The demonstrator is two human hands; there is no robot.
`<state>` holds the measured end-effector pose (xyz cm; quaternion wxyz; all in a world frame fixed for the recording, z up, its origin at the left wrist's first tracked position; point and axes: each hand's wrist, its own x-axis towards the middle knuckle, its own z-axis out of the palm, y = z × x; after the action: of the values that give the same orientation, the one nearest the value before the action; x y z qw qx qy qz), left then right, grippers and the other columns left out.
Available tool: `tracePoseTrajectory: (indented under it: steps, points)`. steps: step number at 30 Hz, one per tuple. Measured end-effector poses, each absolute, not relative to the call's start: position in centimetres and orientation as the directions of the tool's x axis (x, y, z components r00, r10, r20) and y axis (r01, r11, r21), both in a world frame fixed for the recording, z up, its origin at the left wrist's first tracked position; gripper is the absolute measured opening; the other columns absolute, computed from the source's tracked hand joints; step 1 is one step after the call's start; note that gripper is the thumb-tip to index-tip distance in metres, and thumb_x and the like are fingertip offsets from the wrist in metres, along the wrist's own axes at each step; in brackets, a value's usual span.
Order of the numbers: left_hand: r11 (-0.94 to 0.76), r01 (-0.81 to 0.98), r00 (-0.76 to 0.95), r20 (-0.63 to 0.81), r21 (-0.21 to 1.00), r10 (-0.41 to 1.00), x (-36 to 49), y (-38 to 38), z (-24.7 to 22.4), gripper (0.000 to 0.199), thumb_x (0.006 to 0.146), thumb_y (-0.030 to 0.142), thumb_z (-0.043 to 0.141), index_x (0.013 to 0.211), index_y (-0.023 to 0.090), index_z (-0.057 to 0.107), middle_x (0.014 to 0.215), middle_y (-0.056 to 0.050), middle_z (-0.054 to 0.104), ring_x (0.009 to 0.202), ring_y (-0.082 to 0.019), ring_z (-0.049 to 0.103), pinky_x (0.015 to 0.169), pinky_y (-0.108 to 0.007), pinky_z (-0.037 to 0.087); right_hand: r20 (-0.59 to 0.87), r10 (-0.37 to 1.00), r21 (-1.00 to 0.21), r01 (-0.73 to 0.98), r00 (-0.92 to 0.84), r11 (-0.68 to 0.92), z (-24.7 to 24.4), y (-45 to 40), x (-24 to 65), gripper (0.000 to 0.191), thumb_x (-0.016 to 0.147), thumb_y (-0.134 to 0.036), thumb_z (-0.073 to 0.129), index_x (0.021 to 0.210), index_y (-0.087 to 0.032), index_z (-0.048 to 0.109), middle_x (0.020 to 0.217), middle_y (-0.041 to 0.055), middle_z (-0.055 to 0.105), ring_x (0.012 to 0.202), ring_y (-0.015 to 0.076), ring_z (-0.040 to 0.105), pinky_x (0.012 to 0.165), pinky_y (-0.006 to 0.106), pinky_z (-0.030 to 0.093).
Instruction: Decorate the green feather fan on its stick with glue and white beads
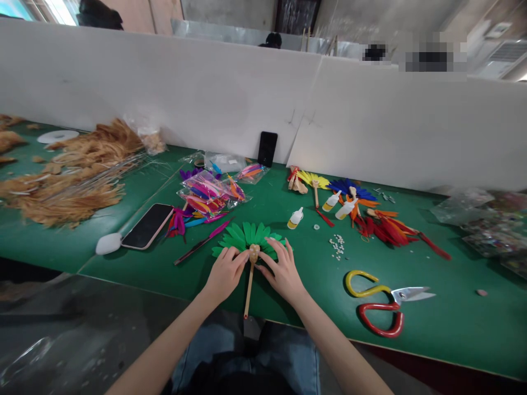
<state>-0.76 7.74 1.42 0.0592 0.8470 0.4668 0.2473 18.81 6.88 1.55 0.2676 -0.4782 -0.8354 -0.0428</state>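
Observation:
A fan of green feathers lies on the table in front of me, with a small tan carved piece at its centre and a thin wooden stick handle pointing toward me. My left hand is closed, its thumb and index finger pressed to the left side of the carved piece. From the right, my right hand grips the same spot between thumb and index finger, its other fingers curved over the feathers. The fingertips partly cover the lower feathers. A dark-pink feather rests left of the fan.
Scissors with yellow and red handles lie at right. Small glue bottles, white beads and red feathers are beyond. On the left are a phone, bagged feathers and tan fibre. A white partition stands behind.

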Motion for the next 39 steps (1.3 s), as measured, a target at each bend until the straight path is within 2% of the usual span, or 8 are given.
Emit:
tracePoseTrajectory:
  steps: [12, 17, 20, 23, 26, 29, 34, 39]
  points:
    - [-0.554, 0.767, 0.443, 0.358, 0.323, 0.822, -0.7, 7.7, 1.6, 0.032, 0.093, 0.022, 0.034, 0.119, 0.02, 0.054, 0.084, -0.006, 0.053, 0.08, -0.019, 0.048, 0.072, -0.033, 0.044, 0.481, 0.781, -0.195, 0.82, -0.398, 0.538, 1.7, 6.8, 18.7, 0.027, 0.088, -0.03, 0.049, 0.114, -0.026, 0.056, 0.132, 0.0105, 0.043, 0.122, 0.0261, 0.039, 0.103, 0.055, 0.026]
    - [-0.557, 0.756, 0.441, 0.36, 0.345, 0.822, -0.7, 7.7, 1.7, 0.031, 0.094, 0.022, 0.034, 0.118, 0.021, 0.053, 0.084, -0.006, 0.053, 0.079, -0.019, 0.048, 0.071, -0.033, 0.044, 0.543, 0.764, -0.254, 0.8, -0.348, 0.544, 1.5, 6.8, 18.9, 0.024, 0.088, -0.028, 0.049, 0.11, -0.022, 0.055, 0.128, 0.0116, 0.046, 0.12, 0.025, 0.041, 0.101, 0.052, 0.03]
    - [-0.557, 0.731, 0.426, 0.375, 0.393, 0.824, -0.8, 7.6, 1.9, 0.03, 0.094, 0.023, 0.034, 0.118, 0.021, 0.052, 0.085, -0.006, 0.054, 0.08, -0.019, 0.049, 0.071, -0.032, 0.043, 0.592, 0.786, -0.37, 0.805, -0.18, 0.463, 1.3, 6.8, 19.0, 0.017, 0.087, -0.028, 0.049, 0.1, -0.019, 0.055, 0.11, 0.0124, 0.054, 0.107, 0.0236, 0.049, 0.09, 0.043, 0.041]
    - [-0.517, 0.713, 0.344, 0.405, 0.474, 0.847, -1.0, 7.9, 2.2, 0.025, 0.094, 0.024, 0.035, 0.111, 0.018, 0.052, 0.087, -0.006, 0.055, 0.082, -0.018, 0.049, 0.074, -0.032, 0.042, 0.554, 0.832, -0.468, 0.823, -0.011, 0.322, 1.5, 6.9, 18.4, 0.016, 0.088, -0.033, 0.047, 0.083, -0.019, 0.053, 0.079, 0.0063, 0.056, 0.078, 0.0201, 0.054, 0.069, 0.034, 0.044]
    - [-0.464, 0.725, 0.239, 0.447, 0.508, 0.862, -0.8, 8.7, 2.7, 0.02, 0.094, 0.028, 0.036, 0.092, 0.017, 0.053, 0.079, -0.004, 0.054, 0.074, -0.018, 0.048, 0.07, -0.031, 0.041, 0.5, 0.866, -0.41, 0.886, 0.018, 0.218, 1.7, 7.4, 17.0, 0.028, 0.091, -0.035, 0.042, 0.068, -0.021, 0.049, 0.064, 0.0029, 0.052, 0.064, 0.0189, 0.05, 0.061, 0.031, 0.038]
    - [-0.435, 0.787, 0.214, 0.468, 0.437, 0.858, -0.2, 9.9, 3.2, 0.026, 0.093, 0.03, 0.036, 0.076, 0.018, 0.051, 0.071, -0.003, 0.05, 0.07, -0.018, 0.045, 0.066, -0.031, 0.04, 0.491, 0.871, -0.274, 0.951, 0.01, 0.143, 1.8, 8.2, 15.5, 0.032, 0.091, -0.036, 0.04, 0.065, -0.02, 0.05, 0.064, 0.0051, 0.054, 0.066, 0.0215, 0.051, 0.061, 0.032, 0.033]
    - [-0.437, 0.859, 0.281, 0.467, 0.267, 0.838, 1.2, 11.5, 2.9, 0.026, 0.092, 0.025, 0.036, 0.07, 0.018, 0.049, 0.07, -0.003, 0.047, 0.071, -0.02, 0.044, 0.066, -0.032, 0.038, 0.453, 0.891, -0.178, 0.98, 0.002, 0.088, 1.4, 8.7, 14.4, 0.033, 0.091, -0.035, 0.043, 0.063, -0.019, 0.053, 0.064, 0.0061, 0.057, 0.066, 0.0226, 0.052, 0.062, 0.033, 0.029]
    - [-0.451, 0.861, 0.332, 0.412, 0.234, 0.848, 1.6, 11.7, 2.0, 0.022, 0.09, 0.025, 0.041, 0.07, 0.018, 0.047, 0.073, -0.004, 0.046, 0.073, -0.02, 0.042, 0.067, -0.033, 0.038, 0.437, 0.899, -0.171, 0.981, -0.008, 0.092, 0.9, 8.6, 14.6, 0.031, 0.09, -0.031, 0.044, 0.063, -0.019, 0.054, 0.064, 0.0055, 0.058, 0.066, 0.0214, 0.052, 0.062, 0.032, 0.027]
